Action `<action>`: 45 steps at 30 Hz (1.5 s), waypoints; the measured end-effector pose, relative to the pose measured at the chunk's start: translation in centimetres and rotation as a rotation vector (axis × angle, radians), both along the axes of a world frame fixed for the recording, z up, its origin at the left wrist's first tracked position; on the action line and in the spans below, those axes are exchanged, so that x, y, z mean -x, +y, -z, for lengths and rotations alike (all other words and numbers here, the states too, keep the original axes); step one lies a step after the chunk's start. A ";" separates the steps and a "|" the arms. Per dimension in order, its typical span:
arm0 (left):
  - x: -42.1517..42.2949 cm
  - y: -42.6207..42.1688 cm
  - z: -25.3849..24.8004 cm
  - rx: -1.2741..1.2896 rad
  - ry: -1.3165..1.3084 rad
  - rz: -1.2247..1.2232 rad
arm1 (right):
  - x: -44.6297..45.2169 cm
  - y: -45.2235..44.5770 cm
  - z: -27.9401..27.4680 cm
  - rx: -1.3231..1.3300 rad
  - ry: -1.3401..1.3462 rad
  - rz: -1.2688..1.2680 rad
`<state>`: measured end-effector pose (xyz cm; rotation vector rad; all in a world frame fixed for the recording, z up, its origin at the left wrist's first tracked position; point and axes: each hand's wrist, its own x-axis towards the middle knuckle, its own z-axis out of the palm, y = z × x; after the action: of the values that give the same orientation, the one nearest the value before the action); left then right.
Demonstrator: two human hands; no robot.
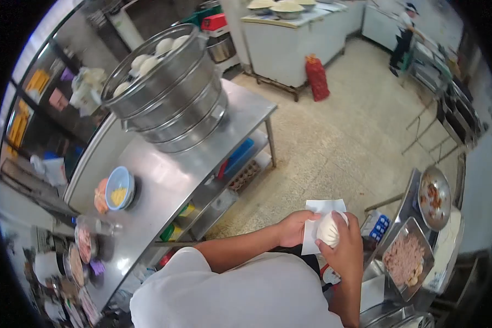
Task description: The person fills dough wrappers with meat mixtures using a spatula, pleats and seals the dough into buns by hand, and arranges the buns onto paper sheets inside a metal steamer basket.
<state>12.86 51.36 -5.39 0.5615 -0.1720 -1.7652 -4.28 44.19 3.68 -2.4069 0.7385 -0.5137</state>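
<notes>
A white pleated dough bun [328, 230] is in my right hand [346, 246], with the fingers curved round its right side. Behind the bun is a square of white paper [310, 241]. My left hand [295, 228] pinches that paper at its left edge. Both hands are in front of my body, at the lower right of the view. To the right of them, a metal tray [388, 264] holds minced pink filling, and beyond it lies a round metal bowl [434, 183] with reddish bits inside.
Stacked metal steamers [172, 109] with white buns stand on a steel table [169, 172] at the left. A blue bowl [127, 179] sits nearer. A red sack [317, 80] rests on the floor. Another person [404, 35] stands far off at the upper right.
</notes>
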 end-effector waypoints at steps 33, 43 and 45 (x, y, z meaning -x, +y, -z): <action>-35.2 4.8 -17.8 0.306 -0.281 -0.630 | -43.7 -4.6 -13.8 0.240 -0.356 -0.657; -54.7 12.0 -32.1 0.396 -0.934 -1.067 | -69.6 0.2 -26.0 0.436 -0.614 -0.947; -59.6 14.5 -31.9 0.386 -0.918 -1.092 | -75.5 2.7 -26.1 0.430 -0.581 -0.994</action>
<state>72.46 65.90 26.54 0.9090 -0.6751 -0.3193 71.20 46.88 29.80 -2.4066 -0.8588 -0.9036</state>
